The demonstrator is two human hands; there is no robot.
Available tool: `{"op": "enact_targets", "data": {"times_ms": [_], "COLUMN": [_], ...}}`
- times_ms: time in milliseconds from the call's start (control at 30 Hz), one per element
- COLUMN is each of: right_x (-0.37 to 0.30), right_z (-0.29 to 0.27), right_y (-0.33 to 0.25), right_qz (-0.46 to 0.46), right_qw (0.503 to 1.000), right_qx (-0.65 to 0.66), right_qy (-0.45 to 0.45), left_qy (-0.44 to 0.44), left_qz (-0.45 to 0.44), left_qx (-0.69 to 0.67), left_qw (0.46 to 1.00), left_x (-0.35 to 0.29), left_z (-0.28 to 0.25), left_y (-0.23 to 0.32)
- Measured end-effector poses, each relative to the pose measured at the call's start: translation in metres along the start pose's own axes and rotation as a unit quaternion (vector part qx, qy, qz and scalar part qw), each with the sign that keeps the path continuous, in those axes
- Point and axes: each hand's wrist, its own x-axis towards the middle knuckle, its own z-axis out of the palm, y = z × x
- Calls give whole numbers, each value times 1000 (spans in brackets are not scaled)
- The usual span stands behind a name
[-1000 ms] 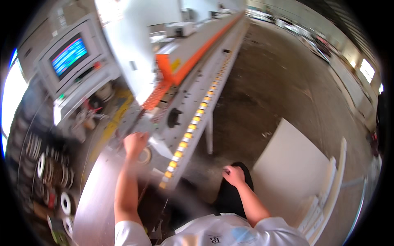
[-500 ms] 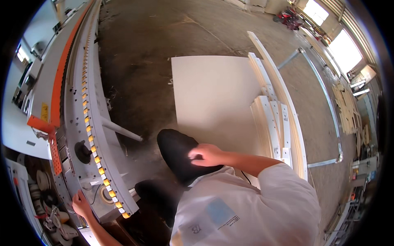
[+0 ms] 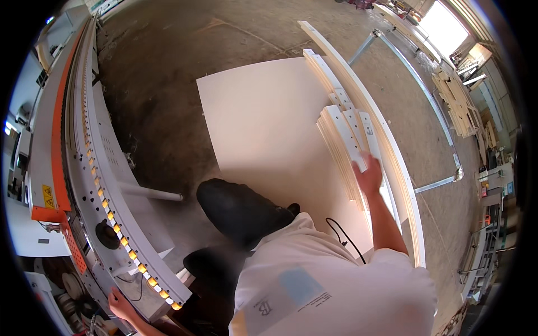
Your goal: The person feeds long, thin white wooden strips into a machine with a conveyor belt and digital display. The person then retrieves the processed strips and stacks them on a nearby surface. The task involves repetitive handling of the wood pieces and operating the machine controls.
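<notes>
My right hand (image 3: 369, 175) reaches over a stack of narrow white-faced boards (image 3: 340, 130) with pale wood-coloured edges and small dark holes. Its fingers are spread, with nothing visible in them; whether they touch the boards I cannot tell. A longer white strip (image 3: 386, 126) runs along the stack's right side. Beneath the boards lies a large white panel (image 3: 252, 112). Far to the left, my left hand (image 3: 119, 304) rests by the near end of the long grey machine (image 3: 95, 224); its fingers are partly hidden and their grip is unclear.
Yellow rollers (image 3: 117, 228) line the machine's edge, and an orange guard (image 3: 58, 151) runs along it. A white tube (image 3: 151, 192) juts from its side. On the right stands a metal tube frame (image 3: 417, 78). A black cable (image 3: 339, 227) curls beside my shirt.
My right hand has swung from above my leg out to the board stack, its fingers spreading. My left hand stays by the machine. The view has turned toward the right.
</notes>
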Motion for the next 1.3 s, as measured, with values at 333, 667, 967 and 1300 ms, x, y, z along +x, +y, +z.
{"op": "enact_targets", "data": {"times_ms": [333,667,967,1300], "right_x": [90,81,79,44], "right_z": [-3,11,0,87], "right_y": [62,72,30,-123], "right_qz": [277,159,57,34], "right_qw": [928,962,984,953], "right_qx": [-98,-108,-60,97], "right_qy": [-229,-192,-157,-286], "left_qy": [7,25,9,7], "left_qz": [22,42,30,33], "left_qx": [28,8,41,40], "left_qw": [999,999,999,999], "left_x": [-7,-9,-10,-10], "left_z": [11,5,1,-1], "left_y": [-15,0,6,6]}}
